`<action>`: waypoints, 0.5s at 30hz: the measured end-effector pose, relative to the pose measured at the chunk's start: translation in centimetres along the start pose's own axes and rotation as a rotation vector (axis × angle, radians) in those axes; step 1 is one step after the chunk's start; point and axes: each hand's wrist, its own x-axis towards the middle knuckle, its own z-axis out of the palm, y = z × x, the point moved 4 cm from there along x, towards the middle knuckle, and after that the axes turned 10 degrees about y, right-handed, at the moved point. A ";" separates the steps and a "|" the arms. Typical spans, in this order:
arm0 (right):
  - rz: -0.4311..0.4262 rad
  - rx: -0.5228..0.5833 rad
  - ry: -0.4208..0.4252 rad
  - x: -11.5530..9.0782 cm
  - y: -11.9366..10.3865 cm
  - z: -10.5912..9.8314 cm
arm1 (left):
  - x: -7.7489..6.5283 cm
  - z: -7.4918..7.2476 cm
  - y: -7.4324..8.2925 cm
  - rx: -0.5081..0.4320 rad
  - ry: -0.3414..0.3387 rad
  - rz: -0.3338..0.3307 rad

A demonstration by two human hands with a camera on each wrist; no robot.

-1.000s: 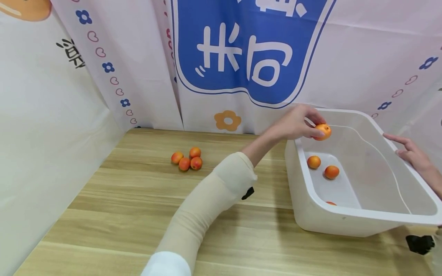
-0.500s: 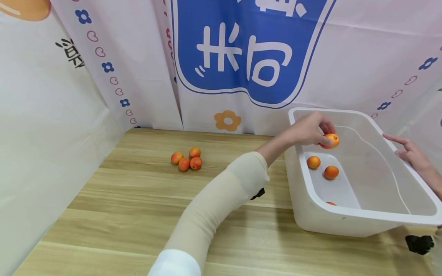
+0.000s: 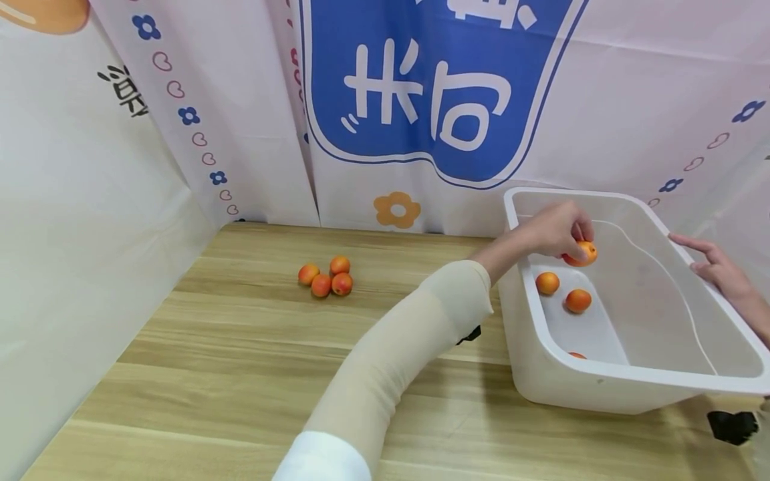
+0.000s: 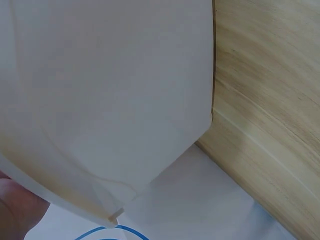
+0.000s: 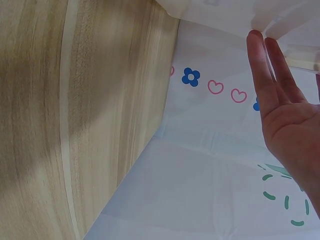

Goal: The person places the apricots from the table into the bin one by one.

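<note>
My left hand (image 3: 556, 230) reaches over the left rim of a white plastic bin (image 3: 523, 334). Between thumb and fingers it pinches an orange-red fruit (image 3: 581, 254) that looks like an apricot, inside the bin and above its floor. Two more such fruits, one lighter (image 3: 547, 283) and one redder (image 3: 578, 300), lie on the bin floor; the front wall mostly hides a third (image 3: 577, 355). At the bin's right rim (image 3: 716, 294) rests my right hand (image 3: 718, 267). In the right wrist view its straight fingers (image 5: 260, 65) touch the outside of the bin wall (image 5: 225, 15).
Several orange-red fruits (image 3: 321, 286) sit in a close cluster on the wooden table (image 3: 240, 374), left of the bin. Printed white cloth (image 3: 252, 100) hangs behind the table and along its left side. The bin stands near the back cloth.
My left hand has moved right and downward, carrying the fruit from above the bin's left rim deeper into the bin. My right hand stays on the rim, and the clustered fruits have not moved.
</note>
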 end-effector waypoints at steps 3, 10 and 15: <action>0.029 0.001 0.023 -0.3 -0.1 0.2 | 0.4 0.5 0.2 0.035 -0.011 -0.002; 0.059 0.053 0.034 -0.7 0.2 0.2 | 0.5 1.9 0.9 0.052 -0.042 -0.058; 0.013 -0.024 0.015 -0.3 0.2 -0.3 | 0.5 2.7 1.4 0.070 -0.063 -0.081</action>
